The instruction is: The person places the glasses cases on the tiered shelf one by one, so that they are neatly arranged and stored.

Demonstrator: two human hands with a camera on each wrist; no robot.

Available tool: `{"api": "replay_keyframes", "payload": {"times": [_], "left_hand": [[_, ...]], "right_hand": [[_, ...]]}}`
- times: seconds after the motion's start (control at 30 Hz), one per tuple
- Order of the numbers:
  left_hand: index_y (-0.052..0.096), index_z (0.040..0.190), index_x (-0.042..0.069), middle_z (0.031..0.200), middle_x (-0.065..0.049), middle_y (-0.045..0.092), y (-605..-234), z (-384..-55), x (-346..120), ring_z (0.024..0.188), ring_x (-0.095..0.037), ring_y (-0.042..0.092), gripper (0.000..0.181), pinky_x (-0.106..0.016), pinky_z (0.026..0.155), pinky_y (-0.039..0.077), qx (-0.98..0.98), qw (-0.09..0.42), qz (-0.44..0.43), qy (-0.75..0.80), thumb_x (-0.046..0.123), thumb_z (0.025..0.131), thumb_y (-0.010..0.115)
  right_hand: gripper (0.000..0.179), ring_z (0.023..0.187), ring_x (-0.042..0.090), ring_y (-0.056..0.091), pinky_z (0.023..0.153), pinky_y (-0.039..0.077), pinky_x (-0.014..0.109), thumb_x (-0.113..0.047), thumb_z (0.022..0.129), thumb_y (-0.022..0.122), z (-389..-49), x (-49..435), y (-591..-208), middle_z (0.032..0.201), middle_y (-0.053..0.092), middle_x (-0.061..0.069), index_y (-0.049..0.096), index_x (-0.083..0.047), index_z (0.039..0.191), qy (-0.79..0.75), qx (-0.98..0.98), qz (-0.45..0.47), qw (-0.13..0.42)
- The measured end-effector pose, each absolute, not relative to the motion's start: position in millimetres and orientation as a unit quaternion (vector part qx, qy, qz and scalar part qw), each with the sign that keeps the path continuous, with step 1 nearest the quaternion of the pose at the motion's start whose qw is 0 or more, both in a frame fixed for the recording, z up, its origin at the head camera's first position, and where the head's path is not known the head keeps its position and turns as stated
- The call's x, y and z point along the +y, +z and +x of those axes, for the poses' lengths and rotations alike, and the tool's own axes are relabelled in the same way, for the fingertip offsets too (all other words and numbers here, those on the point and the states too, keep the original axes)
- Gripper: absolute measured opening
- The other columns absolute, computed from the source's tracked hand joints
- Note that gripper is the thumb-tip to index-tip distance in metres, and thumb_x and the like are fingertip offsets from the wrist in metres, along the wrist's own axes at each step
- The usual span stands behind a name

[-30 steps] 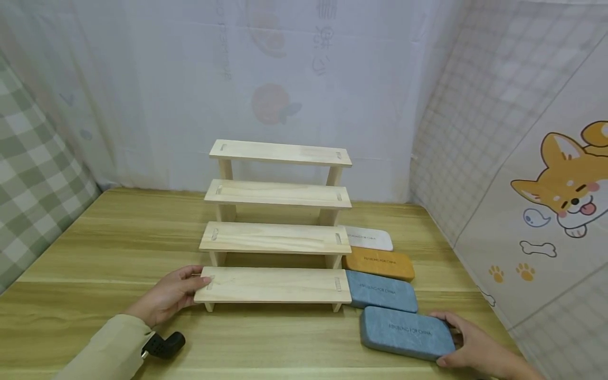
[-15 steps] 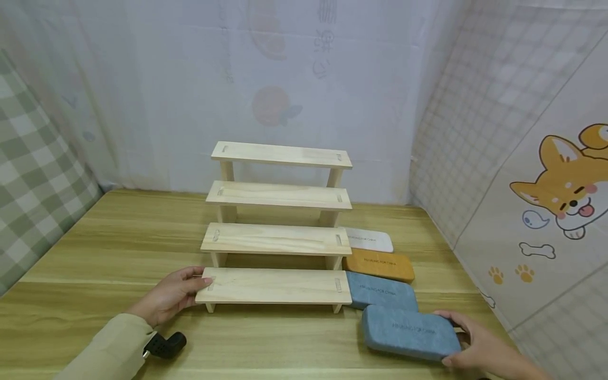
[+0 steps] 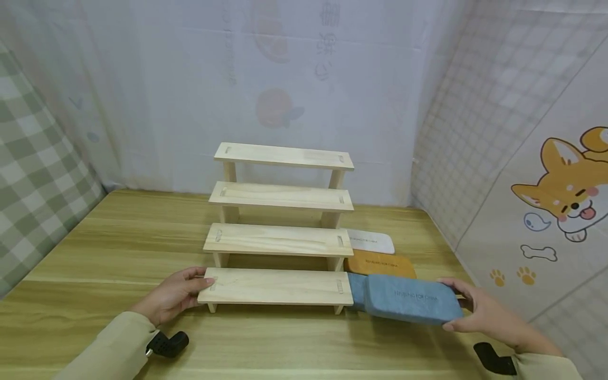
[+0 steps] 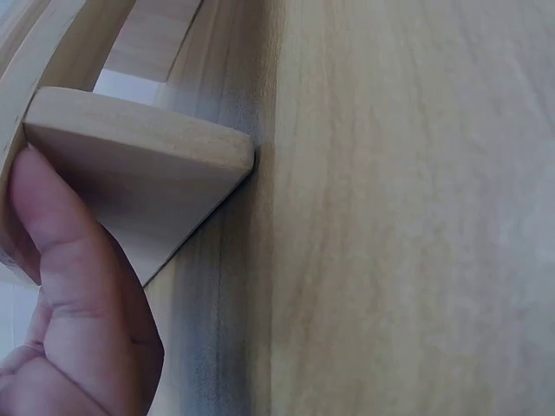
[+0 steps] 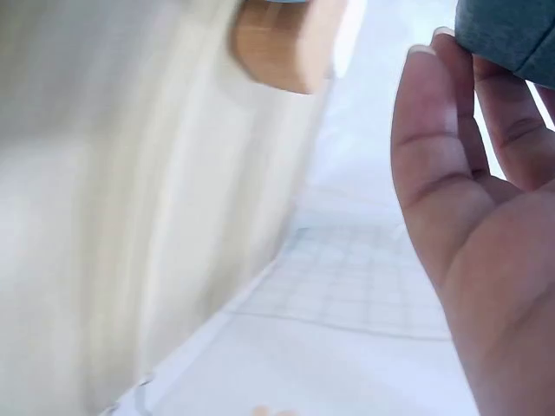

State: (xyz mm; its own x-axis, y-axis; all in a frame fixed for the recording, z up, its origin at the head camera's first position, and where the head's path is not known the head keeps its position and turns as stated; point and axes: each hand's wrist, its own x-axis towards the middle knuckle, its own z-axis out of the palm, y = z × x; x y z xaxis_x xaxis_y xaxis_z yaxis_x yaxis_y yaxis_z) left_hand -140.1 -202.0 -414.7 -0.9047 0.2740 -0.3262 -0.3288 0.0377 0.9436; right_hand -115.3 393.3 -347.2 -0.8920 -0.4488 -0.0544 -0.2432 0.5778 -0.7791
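A wooden display stand with several stepped shelves sits mid-table in the head view. My left hand (image 3: 176, 295) grips the left end of its lowest shelf (image 3: 275, 287), thumb on top; the left wrist view shows the fingers beside the stand's leg (image 4: 130, 165). My right hand (image 3: 489, 316) holds a blue glasses case (image 3: 413, 298) by its right end, raised over the table and tilted slightly. It overlaps a second blue case (image 3: 357, 291) lying beside the stand. In the right wrist view only a corner of the held case (image 5: 507, 35) shows above the fingers.
Behind the blue cases, an orange case (image 3: 382, 263) and a white case (image 3: 372, 241) lie in a row along the stand's right side. A white curtain (image 3: 166, 105) closes off the back, and a printed cloth (image 3: 499, 132) hangs on the right.
My right hand has lifted the front blue case off the table and carried it back, so it now covers most of the second blue case. My left hand stays on the shelf end.
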Motion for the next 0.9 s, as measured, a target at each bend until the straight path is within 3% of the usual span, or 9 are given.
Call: {"api": "replay_keyframes", "payload": {"times": [0.1, 0.33, 0.57, 0.9], "left_hand": [[0.009, 0.144, -0.017, 0.133, -0.031, 0.041, -414.8, -140.3, -202.3, 0.099, -0.017, 0.061, 0.073, -0.033, 0.084, 0.054, 0.684, 0.219, -0.023, 0.696, 0.015, 0.097, 0.056], [0.014, 0.143, -0.015, 0.121, -0.019, 0.052, -416.7, -140.7, -202.4, 0.094, -0.015, 0.062, 0.069, -0.032, 0.08, 0.054, 0.675, 0.221, -0.016, 0.703, 0.016, 0.098, 0.056], [0.017, 0.142, -0.014, 0.118, -0.015, 0.054, -418.7, -141.0, -202.0, 0.093, -0.015, 0.062, 0.067, -0.032, 0.078, 0.054, 0.672, 0.217, -0.02, 0.708, 0.016, 0.098, 0.057], [0.016, 0.142, -0.014, 0.116, -0.014, 0.055, -419.1, -140.5, -202.6, 0.092, -0.015, 0.063, 0.066, -0.031, 0.078, 0.054, 0.667, 0.221, -0.017, 0.712, 0.015, 0.098, 0.057]], "right_hand": [[0.068, 0.097, 0.002, 0.055, 0.071, 0.051, 0.024, 0.003, 0.078, 0.073, -124.1, 386.2, -335.7, 0.114, 0.052, 0.003, 0.036, 0.009, 0.135, -0.399, 0.887, -0.206, 0.103], [0.069, 0.097, 0.002, 0.055, 0.072, 0.049, 0.022, 0.002, 0.078, 0.074, -140.9, 369.1, -315.0, 0.116, 0.053, -0.007, 0.037, 0.008, 0.136, -0.377, 0.896, -0.228, 0.062], [0.074, 0.096, 0.002, 0.053, 0.072, 0.049, 0.023, 0.0, 0.079, 0.075, -157.8, 354.9, -293.1, 0.115, 0.051, 0.007, 0.033, 0.01, 0.139, -0.374, 0.899, -0.219, 0.057], [0.068, 0.093, 0.01, 0.055, 0.071, 0.051, 0.028, -0.003, 0.081, 0.074, -182.9, 335.1, -261.6, 0.112, 0.052, 0.01, 0.037, 0.002, 0.138, -0.383, 0.898, -0.207, 0.065]]}}
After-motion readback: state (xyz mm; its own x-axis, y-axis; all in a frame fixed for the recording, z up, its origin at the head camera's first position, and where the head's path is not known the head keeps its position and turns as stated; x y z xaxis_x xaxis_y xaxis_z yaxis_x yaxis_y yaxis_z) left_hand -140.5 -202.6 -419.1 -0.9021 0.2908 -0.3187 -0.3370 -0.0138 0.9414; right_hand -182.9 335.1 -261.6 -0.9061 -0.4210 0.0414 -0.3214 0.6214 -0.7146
